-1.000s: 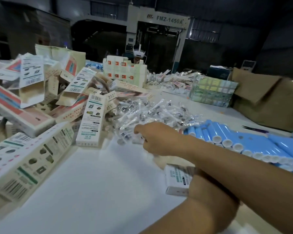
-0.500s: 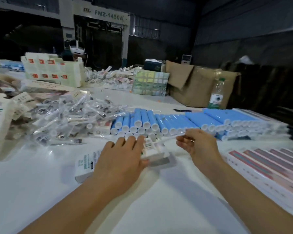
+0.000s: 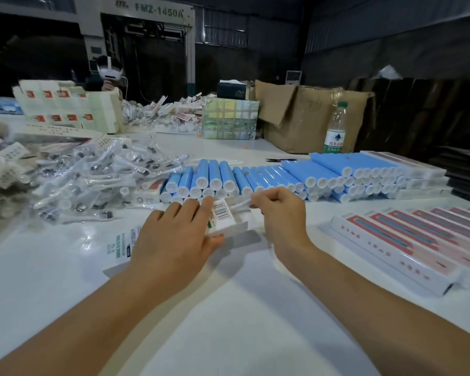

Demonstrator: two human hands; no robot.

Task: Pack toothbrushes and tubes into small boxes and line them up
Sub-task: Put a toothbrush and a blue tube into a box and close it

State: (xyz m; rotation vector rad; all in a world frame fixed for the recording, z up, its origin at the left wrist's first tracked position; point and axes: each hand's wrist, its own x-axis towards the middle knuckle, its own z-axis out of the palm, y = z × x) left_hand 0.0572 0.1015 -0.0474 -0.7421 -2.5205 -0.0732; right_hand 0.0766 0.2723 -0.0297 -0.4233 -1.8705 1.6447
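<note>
Nearest, at the centre of the white table (image 3: 242, 335), the left hand (image 3: 174, 240) lies over a small box (image 3: 224, 219), fingers spread along its top and thumb against the near edge. That pins the box and keeps its open end turned toward two o'clock, where the right hand (image 3: 280, 213) waits. The right hand pinches a wrapped toothbrush (image 3: 240, 203) by one end between thumb and fingertips, its free end aimed at the box mouth; I judge it is about to be slid in.

At three o'clock, finished boxes (image 3: 407, 240) lie side by side in a row, probably the line the task asks for.

Just beyond the hands, from twelve to two o'clock, blue tubes (image 3: 269, 177) are stacked with caps facing the worker, so one can be drawn out by its end. At ten o'clock lies a loose heap of wrapped brushes (image 3: 98, 180), within the left arm's reach.

Farther off, at one o'clock, a water bottle (image 3: 334, 131) stands before a cardboard carton (image 3: 304, 118). At eleven o'clock another person (image 3: 107, 77) sits behind stacked cartons.
</note>
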